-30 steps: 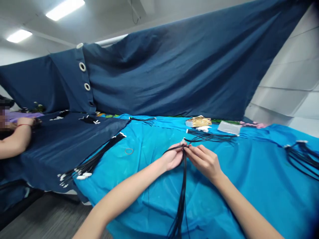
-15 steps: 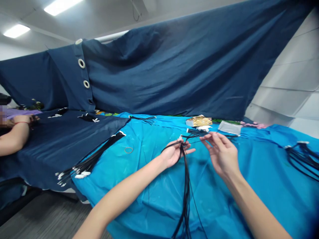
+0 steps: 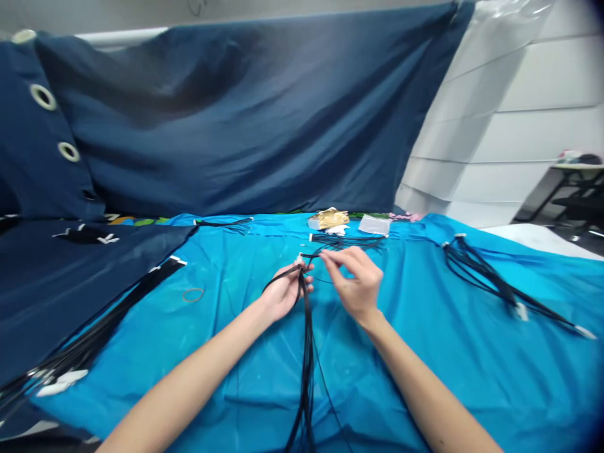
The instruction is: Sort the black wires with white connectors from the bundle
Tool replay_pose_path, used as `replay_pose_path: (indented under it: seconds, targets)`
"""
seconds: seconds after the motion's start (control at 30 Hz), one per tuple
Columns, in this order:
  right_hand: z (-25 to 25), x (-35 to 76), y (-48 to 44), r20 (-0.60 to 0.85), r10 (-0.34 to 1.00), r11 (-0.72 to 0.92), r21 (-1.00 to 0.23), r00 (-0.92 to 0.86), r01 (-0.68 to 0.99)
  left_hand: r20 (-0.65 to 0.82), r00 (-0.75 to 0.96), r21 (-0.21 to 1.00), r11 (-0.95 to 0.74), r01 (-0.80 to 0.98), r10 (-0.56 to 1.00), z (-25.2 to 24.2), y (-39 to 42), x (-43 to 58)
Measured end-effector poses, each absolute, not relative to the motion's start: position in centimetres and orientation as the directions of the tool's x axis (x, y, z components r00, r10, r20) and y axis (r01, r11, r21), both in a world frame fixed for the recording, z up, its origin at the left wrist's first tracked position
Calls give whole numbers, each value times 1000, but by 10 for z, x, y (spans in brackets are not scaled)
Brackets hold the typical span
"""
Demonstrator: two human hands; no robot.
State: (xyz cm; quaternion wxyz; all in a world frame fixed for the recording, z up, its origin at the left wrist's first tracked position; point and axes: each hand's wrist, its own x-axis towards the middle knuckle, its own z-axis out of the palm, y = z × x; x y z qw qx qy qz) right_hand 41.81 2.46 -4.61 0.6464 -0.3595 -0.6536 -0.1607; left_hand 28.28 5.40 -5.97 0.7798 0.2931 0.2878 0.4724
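My left hand (image 3: pixel 283 292) is closed round a bundle of thin black cables (image 3: pixel 306 365) that hangs down toward me over the bright blue table cover (image 3: pixel 425 352). My right hand (image 3: pixel 356 280) pinches a single black cable by its small white connector (image 3: pixel 301 258), right beside the left hand's fingertips. Just behind my hands lies a loose pile of black cables (image 3: pixel 346 241).
More black cable bundles lie at the left (image 3: pixel 94 333), at the right (image 3: pixel 495 289) and at the back (image 3: pixel 226 223). A rubber band (image 3: pixel 193 294), a gold packet (image 3: pixel 329 219) and a clear bag (image 3: pixel 374 224) rest on the cover. A dark blue curtain (image 3: pixel 236 119) hangs behind.
My right hand reached out to the cable pile behind, then came back to the left hand pinching a cable. The view has swung to the right; the other person is out of frame.
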Motion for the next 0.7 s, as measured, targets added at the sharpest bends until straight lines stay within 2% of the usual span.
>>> replay_pose_path:
  seconds: [0.07, 0.13, 0.33, 0.57, 0.7]
  targets:
    - [-52, 412, 24, 964, 267, 661, -173, -13, 730, -167, 379, 719, 375, -585, 910, -61, 55, 284]
    - [-56, 409, 25, 959, 279, 622, -151, -37, 768, -155, 372, 709, 365, -603, 915, -63, 57, 285]
    - [-59, 410, 28, 947, 319, 565, -168, -26, 808, -55, 366, 725, 290, -625, 929, -66, 57, 284]
    - [-60, 410, 28, 952, 307, 568, -180, -3, 803, 9, 350, 753, 224, -619, 937, -64, 52, 285]
    - [-60, 410, 27, 944, 328, 579, -227, 31, 783, 41, 328, 771, 179, -612, 944, -62, 49, 286]
